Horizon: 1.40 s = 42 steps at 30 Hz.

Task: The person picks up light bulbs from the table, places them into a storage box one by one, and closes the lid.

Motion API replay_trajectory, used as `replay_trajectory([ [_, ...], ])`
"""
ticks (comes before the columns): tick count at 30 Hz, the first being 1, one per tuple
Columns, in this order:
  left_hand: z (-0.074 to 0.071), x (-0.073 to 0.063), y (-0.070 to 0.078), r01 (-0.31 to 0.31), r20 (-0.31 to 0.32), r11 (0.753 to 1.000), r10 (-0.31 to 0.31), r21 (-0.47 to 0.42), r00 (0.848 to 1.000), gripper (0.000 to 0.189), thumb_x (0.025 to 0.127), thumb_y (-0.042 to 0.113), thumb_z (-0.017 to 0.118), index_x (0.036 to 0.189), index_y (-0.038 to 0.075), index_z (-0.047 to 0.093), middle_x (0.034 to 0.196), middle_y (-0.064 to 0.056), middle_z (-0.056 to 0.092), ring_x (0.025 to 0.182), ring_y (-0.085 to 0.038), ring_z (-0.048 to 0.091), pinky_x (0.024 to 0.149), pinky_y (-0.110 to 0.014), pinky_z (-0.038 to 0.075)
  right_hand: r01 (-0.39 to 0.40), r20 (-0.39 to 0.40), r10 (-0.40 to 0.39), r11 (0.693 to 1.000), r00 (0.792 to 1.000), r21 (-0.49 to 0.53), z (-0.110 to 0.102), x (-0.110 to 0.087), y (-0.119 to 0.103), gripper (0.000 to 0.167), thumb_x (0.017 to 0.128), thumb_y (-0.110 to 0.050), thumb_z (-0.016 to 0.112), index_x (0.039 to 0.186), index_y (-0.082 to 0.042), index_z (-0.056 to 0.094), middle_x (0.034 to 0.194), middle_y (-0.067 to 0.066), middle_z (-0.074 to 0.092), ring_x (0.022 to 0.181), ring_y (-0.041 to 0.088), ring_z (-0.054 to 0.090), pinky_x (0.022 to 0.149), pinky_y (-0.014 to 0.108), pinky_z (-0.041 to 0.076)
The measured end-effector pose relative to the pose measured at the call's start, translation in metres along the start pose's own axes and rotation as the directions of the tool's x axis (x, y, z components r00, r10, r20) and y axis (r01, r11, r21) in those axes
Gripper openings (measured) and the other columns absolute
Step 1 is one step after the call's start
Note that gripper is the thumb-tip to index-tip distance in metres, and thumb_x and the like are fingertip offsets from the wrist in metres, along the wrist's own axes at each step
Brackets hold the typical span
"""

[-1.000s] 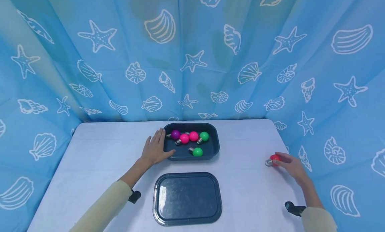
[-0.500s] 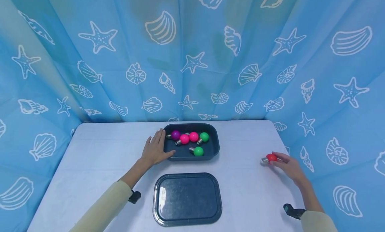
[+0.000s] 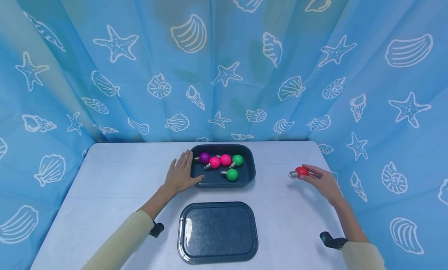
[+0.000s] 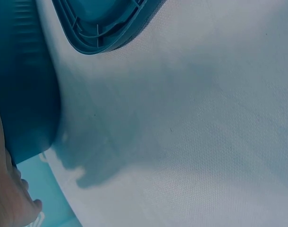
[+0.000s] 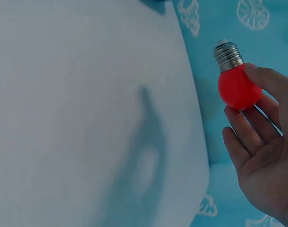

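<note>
Right hand point(image 3: 323, 183) pinches red light bulb point(image 3: 301, 172) by globe point(image 5: 238, 89), leaving screw base point(image 5: 227, 56) free; left hand point(image 3: 179, 176), fingers straight, rests against dark tray point(image 3: 247, 167), probably steadying it

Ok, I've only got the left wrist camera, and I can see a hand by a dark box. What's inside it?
Observer: The box has two pink bulbs, two green bulbs and one purple bulb in it.
Operator: Cool! And what's the right hand got?
Observer: It's holding a red bulb.
Operator: Which way does the metal end point?
Observer: Away from the hand, toward the box.
</note>
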<state>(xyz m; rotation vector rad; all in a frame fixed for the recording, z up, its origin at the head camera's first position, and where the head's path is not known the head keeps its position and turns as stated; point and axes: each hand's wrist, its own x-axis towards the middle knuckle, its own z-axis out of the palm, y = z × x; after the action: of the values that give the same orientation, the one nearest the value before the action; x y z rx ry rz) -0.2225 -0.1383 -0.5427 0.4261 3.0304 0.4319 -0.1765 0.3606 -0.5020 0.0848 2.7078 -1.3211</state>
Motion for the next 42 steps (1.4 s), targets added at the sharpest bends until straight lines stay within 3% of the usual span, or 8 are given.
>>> replay_trajectory([
  [6,0.001,0.0,-0.001,-0.012,-0.001,1.0,0.012,0.007,1.0,0.106,0.089,0.065,0.057,0.157,-0.004,0.015,0.163,-0.021,0.016,0.15,-0.035,0.015,0.119,-0.055,0.014,0.11,0.028,-0.112,0.992,0.993,0.061,0.019,0.004,-0.028,0.067,0.093,-0.033,0.073,0.148,-0.005,0.047,0.144,0.024,0.05,0.129,0.041,0.052,0.093,0.04,0.052],
  [13,0.003,0.0,-0.002,-0.015,-0.007,1.0,0.015,-0.005,1.0,0.109,0.087,0.068,0.057,0.157,-0.003,0.015,0.163,-0.02,0.015,0.15,-0.035,0.015,0.118,-0.056,0.014,0.183,0.015,-0.186,0.977,0.982,0.106,0.051,0.006,-0.06,0.06,0.092,-0.027,0.075,0.144,-0.004,0.053,0.14,0.022,0.055,0.124,0.039,0.056,0.089,0.035,0.055],
  [23,0.002,-0.003,-0.004,-0.015,0.006,1.0,0.015,-0.012,1.0,0.111,0.086,0.071,0.057,0.158,-0.003,0.014,0.164,-0.021,0.015,0.15,-0.035,0.014,0.118,-0.056,0.015,0.232,0.028,-0.242,0.95,0.97,0.207,0.109,0.014,-0.093,0.054,0.092,-0.02,0.075,0.139,-0.001,0.056,0.137,0.021,0.057,0.122,0.037,0.059,0.091,0.04,0.054],
  [34,0.002,-0.007,-0.005,-0.03,0.026,0.999,0.031,-0.037,0.999,0.117,0.082,0.074,0.058,0.158,-0.002,0.011,0.164,-0.02,0.013,0.15,-0.035,0.013,0.118,-0.056,0.014,0.237,0.031,-0.249,0.947,0.968,0.218,0.155,0.021,-0.117,0.049,0.091,-0.012,0.075,0.135,0.002,0.059,0.133,0.021,0.059,0.12,0.037,0.06,0.094,0.041,0.052],
  [42,0.001,-0.014,-0.002,-0.025,0.048,0.998,0.028,-0.065,0.998,0.119,0.081,0.074,0.06,0.158,-0.002,0.01,0.164,-0.02,0.011,0.151,-0.035,0.011,0.118,-0.056,0.012,0.29,0.017,-0.295,0.948,0.955,0.133,0.176,0.03,-0.125,0.048,0.089,-0.016,0.078,0.131,0.0,0.063,0.127,0.018,0.062,0.112,0.033,0.065,0.092,0.038,0.054],
])
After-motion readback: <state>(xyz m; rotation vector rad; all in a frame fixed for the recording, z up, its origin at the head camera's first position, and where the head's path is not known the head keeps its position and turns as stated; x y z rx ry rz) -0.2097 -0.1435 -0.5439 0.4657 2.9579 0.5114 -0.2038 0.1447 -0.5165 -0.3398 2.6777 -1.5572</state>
